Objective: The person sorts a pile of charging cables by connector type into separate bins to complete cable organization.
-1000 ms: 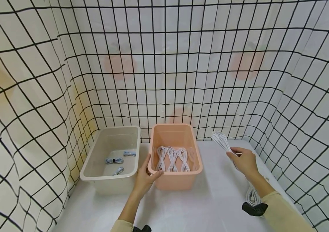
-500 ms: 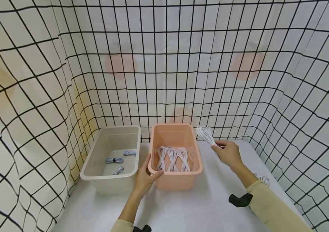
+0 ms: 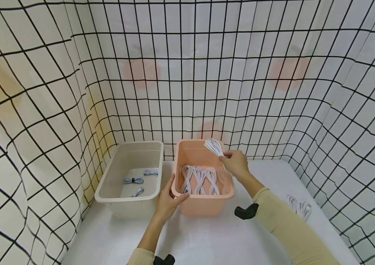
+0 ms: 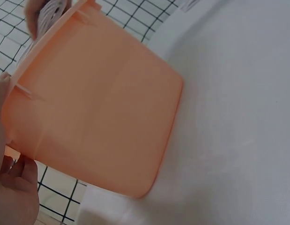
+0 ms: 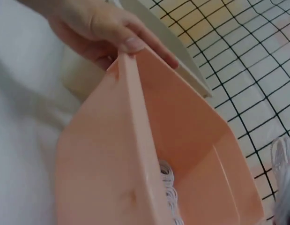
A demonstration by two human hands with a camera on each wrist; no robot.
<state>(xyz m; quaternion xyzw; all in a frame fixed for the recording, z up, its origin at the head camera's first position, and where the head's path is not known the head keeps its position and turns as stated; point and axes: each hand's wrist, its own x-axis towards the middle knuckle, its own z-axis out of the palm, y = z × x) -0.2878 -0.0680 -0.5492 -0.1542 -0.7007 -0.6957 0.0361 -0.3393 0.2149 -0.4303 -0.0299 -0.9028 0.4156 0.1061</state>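
My right hand (image 3: pixel 237 163) pinches a bundled white cable (image 3: pixel 214 147) by its middle, over the right rim of the orange bin (image 3: pixel 204 206). The cable's looped end points up and left, above the bin's back part. Inside the bin, several white cable bundles (image 3: pixel 199 180) lie side by side. My left hand (image 3: pixel 167 200) grips the bin's near left corner, thumb on the front rim and fingers along the left side. In the right wrist view that left hand (image 5: pixel 112 35) clasps the corner of the rim, while the held cable (image 5: pixel 281 161) shows at the right edge.
Left of the orange bin stands a beige bin (image 3: pixel 131 206) with a few blue-grey cable bundles (image 3: pixel 133 180) in it. More white cable (image 3: pixel 298 208) lies on the white table (image 3: pixel 207 239) at right, partly behind the sleeve. Black netting (image 3: pixel 187 73) encloses the back and sides.
My right hand has carried the white cable leftward from the table's right side to over the orange bin. The left hand keeps its grip on the bin; the view has shifted slightly.
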